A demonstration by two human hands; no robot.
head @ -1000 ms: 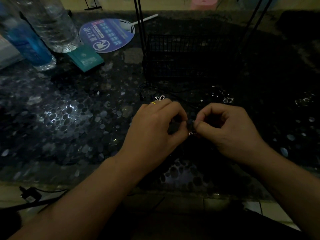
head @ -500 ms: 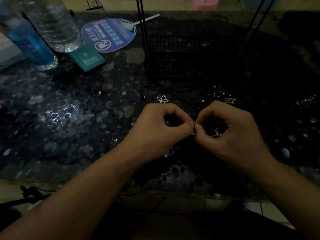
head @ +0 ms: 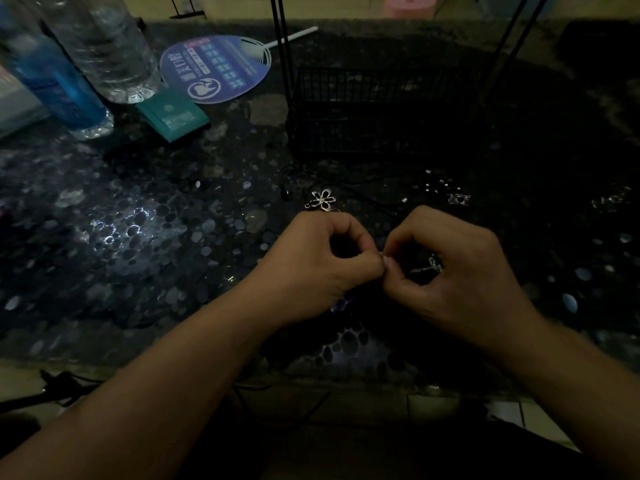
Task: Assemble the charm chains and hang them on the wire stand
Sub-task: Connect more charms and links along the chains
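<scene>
Left hand (head: pixel 311 268) and right hand (head: pixel 460 271) meet fingertip to fingertip, both pinching a thin silver charm chain (head: pixel 427 266) trailing under the right palm. Silver flower-shaped charm (head: pixel 322 199) lies just beyond the left knuckles; black wire stand (head: pixel 381 112) farther back, dark pebble-patterned tabletop (head: pixel 138 237) between.

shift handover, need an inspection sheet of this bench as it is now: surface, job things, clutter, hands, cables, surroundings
surface: dark pebble-patterned table, dim light
job's things: flower charm lying loose; wire stand behind it, nothing seen hanging
clutter: two bottles, round fan, teal booklet
grippers: left hand and right hand pinch a small chain piece together
cables: thin dark cord on table
surroundings: pink stool beyond
</scene>
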